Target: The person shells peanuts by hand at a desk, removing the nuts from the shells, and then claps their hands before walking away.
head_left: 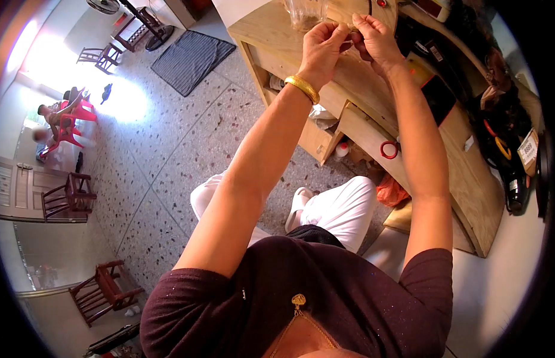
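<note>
My left hand (322,52), with a gold bangle (303,88) at its wrist, is closed in a pinch above the wooden desk (364,98). Close beside it, nearly fingertip to fingertip, my right hand (377,43) is also pinched. Something small seems to sit between the fingertips, but it is too tiny and too covered to name. A clear plastic container (305,13) with some brownish contents stands on the desk just beyond my left hand.
A drawer (367,126) stands pulled out below, near a red ring (389,150). At right lie a dark flat device (438,100) and dark items with a price tag (527,147). Wooden chairs (107,292), a floor mat (192,61) and people on red stools (67,128) are at left.
</note>
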`<state>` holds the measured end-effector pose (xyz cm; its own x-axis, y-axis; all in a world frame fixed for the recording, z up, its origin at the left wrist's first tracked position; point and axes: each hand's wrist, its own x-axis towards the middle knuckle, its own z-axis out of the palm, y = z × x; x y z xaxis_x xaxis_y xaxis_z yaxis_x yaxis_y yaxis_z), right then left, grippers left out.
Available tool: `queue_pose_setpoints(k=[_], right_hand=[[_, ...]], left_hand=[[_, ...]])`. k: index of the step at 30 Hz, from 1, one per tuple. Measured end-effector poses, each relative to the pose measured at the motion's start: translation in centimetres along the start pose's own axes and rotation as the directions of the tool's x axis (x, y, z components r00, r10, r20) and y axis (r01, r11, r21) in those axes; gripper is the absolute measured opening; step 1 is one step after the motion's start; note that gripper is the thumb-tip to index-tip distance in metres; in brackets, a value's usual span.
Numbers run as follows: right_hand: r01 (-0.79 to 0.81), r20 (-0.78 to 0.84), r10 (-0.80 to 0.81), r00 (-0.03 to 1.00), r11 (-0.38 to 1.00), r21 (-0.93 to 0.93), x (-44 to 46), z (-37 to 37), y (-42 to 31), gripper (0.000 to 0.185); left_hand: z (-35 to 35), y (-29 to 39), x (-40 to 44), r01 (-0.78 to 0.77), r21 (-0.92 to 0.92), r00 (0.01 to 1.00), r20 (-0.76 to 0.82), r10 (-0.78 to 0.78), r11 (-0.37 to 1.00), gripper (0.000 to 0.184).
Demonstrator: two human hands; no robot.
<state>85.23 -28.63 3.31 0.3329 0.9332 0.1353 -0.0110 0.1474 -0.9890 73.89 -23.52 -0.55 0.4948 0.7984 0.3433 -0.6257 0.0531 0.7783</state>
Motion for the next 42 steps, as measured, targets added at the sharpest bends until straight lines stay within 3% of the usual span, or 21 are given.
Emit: queue_pose_setpoints(k=[5, 9, 15, 18, 24, 26, 29, 32, 33, 36, 38, 39, 40, 41, 42], right_hand=[[-0.033, 0.083, 0.03, 0.996, 0.999, 0.026, -0.3, 0.1, 0.0, 0.018], [-0.113, 0.131, 0.12, 0.984, 0.992, -0.06, -0.7, 0.7, -1.7, 0.025], [0.026, 0.079, -0.017, 0.997, 0.993, -0.112, -0.3, 0.6, -0.6, 0.022], [-0.005, 0.021, 0.005, 1.0, 0.999, -0.039, -1.4, 1.8, -1.8, 0.025], [-0.114, 0.258, 0.025, 0.966, 0.935, 0.336, 0.2, 0.3, 0.3, 0.02], [-0.175, 0.191, 0.119, 0.974, 0.934, 0.312, -0.2, 1.3, -0.9, 0.025], [-0.233, 0.217, 0.184, 0.959, 0.945, 0.231, -0.2, 1.3, -1.0, 0.031], [-0.216, 0.207, 0.18, 0.962, 0.962, 0.166, 0.4, 0.7, -0.7, 0.032], [-0.203, 0.188, 0.173, 0.967, 0.967, 0.151, 0.5, 0.5, -0.4, 0.032], [-0.033, 0.048, 0.033, 0.998, 0.999, 0.008, 0.7, 0.4, 0.5, 0.019], [0.047, -0.14, -0.094, 0.986, 0.95, -0.308, 1.2, 0.8, 0.5, 0.019], [0.024, -0.141, -0.059, 0.988, 0.972, -0.233, 1.0, 1.0, 0.3, 0.023], [0.1, -0.034, -0.105, 0.994, 0.986, -0.133, 1.5, 0.6, 0.8, 0.031], [0.065, -0.032, -0.069, 0.997, 0.993, -0.094, 1.2, 0.8, 0.6, 0.029], [0.054, -0.068, -0.06, 0.996, 0.995, -0.085, 0.0, 1.7, -0.6, 0.023]], left_hand=[[-0.1, -0.2, 0.1, -0.025, 0.014, 0.999, 0.026, 0.025, 1.0, 0.018], [0.5, 0.7, -0.4, -0.026, -0.012, 0.996, -0.085, 0.024, 1.0, 0.015], [0.5, 0.6, 0.1, 0.047, -0.04, 0.996, -0.069, -0.05, 0.998, 0.015], [0.1, 0.8, 0.5, 0.126, -0.068, 0.991, -0.039, -0.129, 0.99, 0.014], [-0.2, 0.8, 0.4, 0.102, -0.237, 0.994, -0.003, -0.106, 0.966, 0.013], [-0.2, 0.7, 0.3, 0.06, -0.241, 0.998, -0.02, -0.067, 0.969, 0.014], [-0.1, 1.6, 0.0, 0.193, -0.275, 0.981, 0.082, -0.177, 0.942, 0.019], [-0.5, 0.4, 0.6, 0.106, -0.23, 0.985, 0.158, -0.07, 0.967, 0.019], [0.0, 0.7, 0.4, 0.061, -0.192, 0.995, 0.089, -0.045, 0.979, 0.017], [0.7, 0.4, 0.3, -0.086, -0.037, 0.994, -0.076, 0.083, 0.996, 0.015], [0.3, 0.5, 0.3, -0.039, 0.05, 0.997, -0.065, 0.043, 0.998, 0.018], [0.3, 0.2, 0.4, -0.043, 0.062, 0.993, -0.11, 0.05, 0.997, 0.017], [-0.1, 0.0, 0.3, -0.067, 0.033, 0.993, -0.095, 0.07, 0.997, 0.016], [0.3, 0.6, 0.0, -0.074, 0.199, 0.987, -0.124, 0.1, 0.977, 0.015], [0.3, 0.5, 0.1, -0.051, 0.137, 0.986, -0.152, 0.072, 0.989, 0.014]])
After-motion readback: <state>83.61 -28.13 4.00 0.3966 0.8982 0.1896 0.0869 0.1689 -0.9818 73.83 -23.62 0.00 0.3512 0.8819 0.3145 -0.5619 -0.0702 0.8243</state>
